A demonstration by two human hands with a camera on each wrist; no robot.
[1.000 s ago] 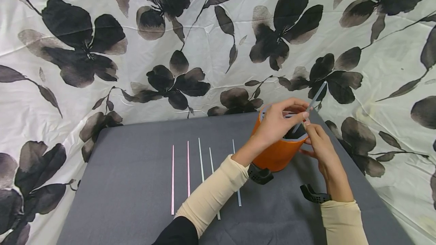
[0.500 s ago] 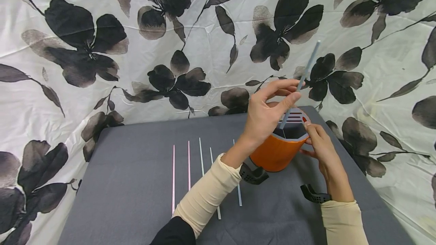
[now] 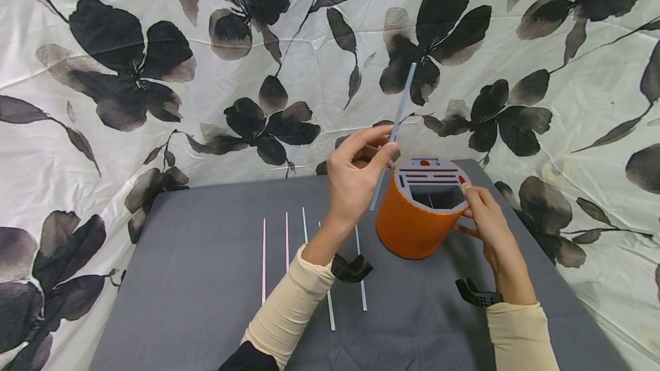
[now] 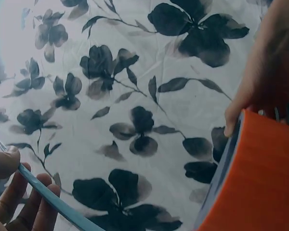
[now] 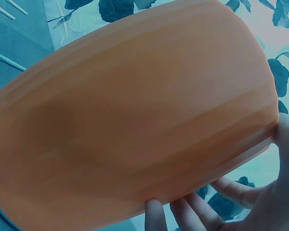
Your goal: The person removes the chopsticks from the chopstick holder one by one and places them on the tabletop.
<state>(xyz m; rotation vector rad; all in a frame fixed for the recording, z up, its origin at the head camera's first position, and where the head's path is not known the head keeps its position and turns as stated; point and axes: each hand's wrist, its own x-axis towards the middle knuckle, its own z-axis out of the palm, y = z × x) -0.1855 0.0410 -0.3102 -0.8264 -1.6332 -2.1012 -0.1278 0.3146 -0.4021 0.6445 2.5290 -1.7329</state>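
My left hand (image 3: 353, 170) pinches a thin light-blue stick (image 3: 404, 96) between thumb and fingers, to the left of an orange holder (image 3: 417, 231). The stick is tilted, its upper end leaning right, and stands apart from the holder. In the left wrist view the stick (image 4: 58, 202) crosses the fingers at the lower left. The holder is a rounded upright tub with a grey slotted top and a larger dark compartment at its front. My right hand (image 3: 487, 222) holds its right side, thumb at the rim; in the right wrist view the fingers touch the orange wall (image 5: 135, 110).
Several thin sticks lie roughly parallel on the grey table (image 3: 206, 279): a pink stick (image 3: 264, 262) at the left, another pink one, pale ones partly behind the left forearm, and a pale blue stick (image 3: 364, 293) nearest the holder. A floral cloth (image 3: 330, 73) hangs behind.
My left hand has lifted the light-blue stick up out of the holder's opening and carried it left. The right hand and holder have stayed in place.
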